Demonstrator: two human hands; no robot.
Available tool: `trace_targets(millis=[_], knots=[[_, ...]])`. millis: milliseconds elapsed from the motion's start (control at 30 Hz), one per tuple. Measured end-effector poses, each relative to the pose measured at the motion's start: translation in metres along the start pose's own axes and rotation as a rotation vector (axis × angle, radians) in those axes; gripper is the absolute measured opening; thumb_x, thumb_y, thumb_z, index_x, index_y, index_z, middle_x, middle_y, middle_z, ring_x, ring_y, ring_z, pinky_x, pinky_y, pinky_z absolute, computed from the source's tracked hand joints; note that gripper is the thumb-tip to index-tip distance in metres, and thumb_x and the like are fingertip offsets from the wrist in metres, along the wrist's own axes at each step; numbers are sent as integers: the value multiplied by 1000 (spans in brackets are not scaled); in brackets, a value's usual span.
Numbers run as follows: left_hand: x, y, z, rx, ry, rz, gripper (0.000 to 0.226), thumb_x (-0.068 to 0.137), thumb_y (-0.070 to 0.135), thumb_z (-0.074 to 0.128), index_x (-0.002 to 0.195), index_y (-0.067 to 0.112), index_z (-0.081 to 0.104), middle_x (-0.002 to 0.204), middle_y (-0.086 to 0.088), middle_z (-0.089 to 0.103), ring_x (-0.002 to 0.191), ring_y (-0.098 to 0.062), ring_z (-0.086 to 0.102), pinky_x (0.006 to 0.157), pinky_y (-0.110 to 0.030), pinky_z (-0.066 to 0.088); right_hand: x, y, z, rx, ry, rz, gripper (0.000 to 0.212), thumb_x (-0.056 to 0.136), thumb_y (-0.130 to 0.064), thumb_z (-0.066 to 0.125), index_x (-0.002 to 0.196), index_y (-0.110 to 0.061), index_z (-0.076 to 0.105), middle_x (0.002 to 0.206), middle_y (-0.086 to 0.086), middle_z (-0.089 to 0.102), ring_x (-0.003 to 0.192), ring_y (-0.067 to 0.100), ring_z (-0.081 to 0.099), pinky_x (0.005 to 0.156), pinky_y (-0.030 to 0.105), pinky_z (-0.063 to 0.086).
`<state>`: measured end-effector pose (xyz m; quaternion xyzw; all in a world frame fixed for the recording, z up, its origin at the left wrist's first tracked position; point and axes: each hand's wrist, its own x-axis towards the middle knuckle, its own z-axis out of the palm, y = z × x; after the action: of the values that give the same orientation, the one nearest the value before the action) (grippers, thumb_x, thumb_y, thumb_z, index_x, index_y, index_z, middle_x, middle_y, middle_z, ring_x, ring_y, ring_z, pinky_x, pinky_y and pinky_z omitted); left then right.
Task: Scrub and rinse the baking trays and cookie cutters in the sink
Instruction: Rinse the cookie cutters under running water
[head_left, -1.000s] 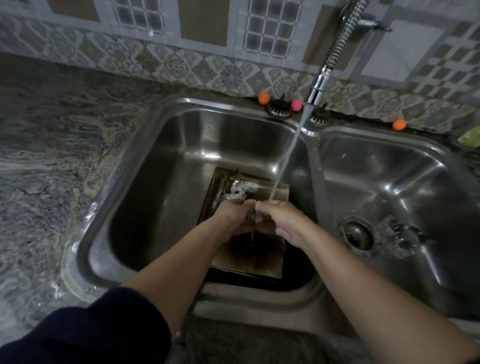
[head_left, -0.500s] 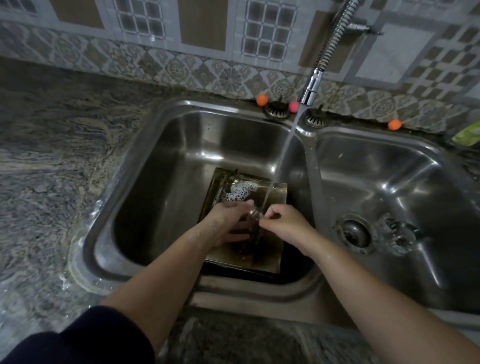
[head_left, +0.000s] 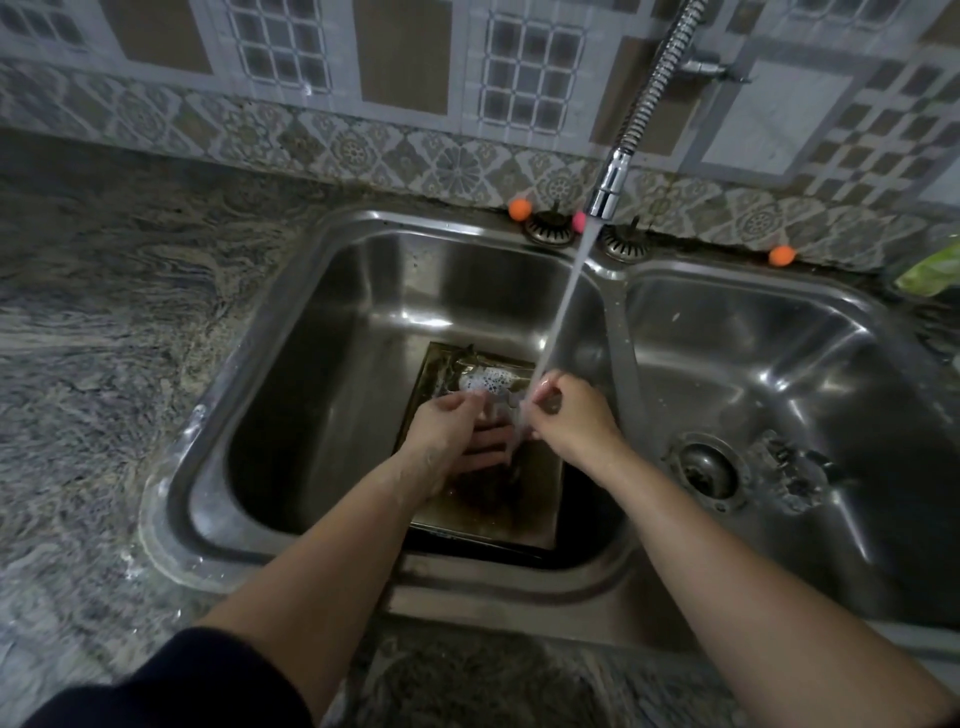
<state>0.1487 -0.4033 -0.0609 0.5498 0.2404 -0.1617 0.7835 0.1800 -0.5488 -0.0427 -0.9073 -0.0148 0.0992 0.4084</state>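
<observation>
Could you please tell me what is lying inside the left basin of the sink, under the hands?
A dark, stained baking tray lies flat on the left basin floor, with white foam at its far end. The left hand and right hand cover its middle, so anything there is hidden.

In front of me a wall (head_left: 405, 57) of patterned tiles in grey, white and brown, with a band of ornate floral tiles (head_left: 363, 150) along its foot. Below it a mottled grey stone counter (head_left: 104, 322) spreads to my left and wraps round in front. At the wall's foot sit two orange balls (head_left: 520, 209) (head_left: 782, 255) and a pink one (head_left: 578, 220), partly hidden. Something green (head_left: 930, 273) shows at the right edge. The light is dim, with soft glints on the counter's wet edge.
</observation>
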Motion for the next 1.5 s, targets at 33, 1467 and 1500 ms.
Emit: trace_targets(millis=[33, 1467, 1500], knots=[[0, 0, 0, -6, 1, -7, 17, 96, 26, 55, 104, 13, 62, 99, -11, 72, 84, -20, 73, 64, -32, 60, -2, -1, -2, -47, 7, -36, 11, 88, -11, 66, 83, -17, 58, 87, -6, 61, 81, 8, 61, 62, 12, 45], [17, -42, 150, 1843, -65, 605, 78, 95, 61, 15, 150, 15, -15, 156, 0, -27, 143, -14, -26, 116, -53, -8, -31, 221, -220, -415, 181, 639, 40, 81, -26, 74, 117, -12, 63, 117, 10, 65, 111, 27, 59, 98, 36, 45], [17, -42, 150, 1845, -55, 617, 77, 95, 60, 15, 150, 16, -14, 156, 0, -26, 143, -14, -26, 117, -53, -8, -29, 231, -218, -435, 188, 649, 40, 82, -29, 72, 117, -12, 63, 119, 11, 65, 113, 28, 59, 100, 38, 44]])
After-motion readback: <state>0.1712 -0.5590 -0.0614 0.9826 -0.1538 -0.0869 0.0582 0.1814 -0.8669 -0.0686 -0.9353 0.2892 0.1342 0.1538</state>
